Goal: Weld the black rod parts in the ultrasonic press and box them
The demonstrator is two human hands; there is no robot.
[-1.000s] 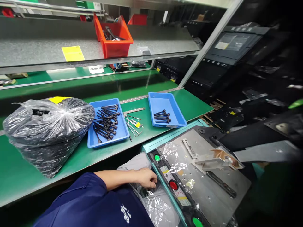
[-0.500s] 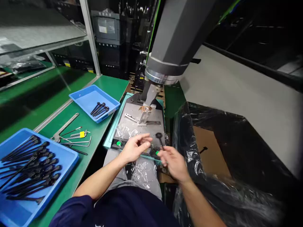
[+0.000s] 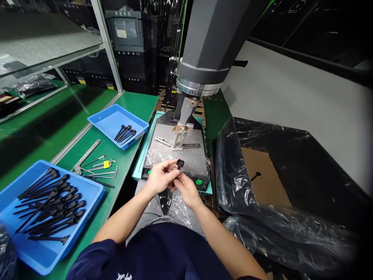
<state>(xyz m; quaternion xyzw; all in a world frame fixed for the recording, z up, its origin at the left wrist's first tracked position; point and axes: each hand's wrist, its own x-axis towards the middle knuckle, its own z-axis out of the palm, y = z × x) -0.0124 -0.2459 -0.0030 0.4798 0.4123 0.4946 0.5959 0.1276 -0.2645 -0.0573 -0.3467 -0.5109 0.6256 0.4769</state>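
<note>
Both my hands meet in front of me, just before the grey machine plate (image 3: 192,155). My left hand (image 3: 159,179) and my right hand (image 3: 186,190) are closed together on a small black plastic part (image 3: 180,164), whose head sticks up between the fingertips. Behind them a metal fixture (image 3: 180,134) stands on the plate under the big grey press head (image 3: 204,66). A green button (image 3: 199,182) shows beside my right hand. Clear plastic film lies over my lap.
A blue tray (image 3: 87,186) with several long black parts sits at the left. A second blue tray (image 3: 107,120) holds a few more, farther back. Hex keys and a wrench (image 3: 97,167) lie between them. A black-bag-lined cardboard box (image 3: 262,179) stands at the right.
The view swung right from the bench to the press. My hands, apart half a second ago, have come together on the black part, which my right hand had been holding alone.
</note>
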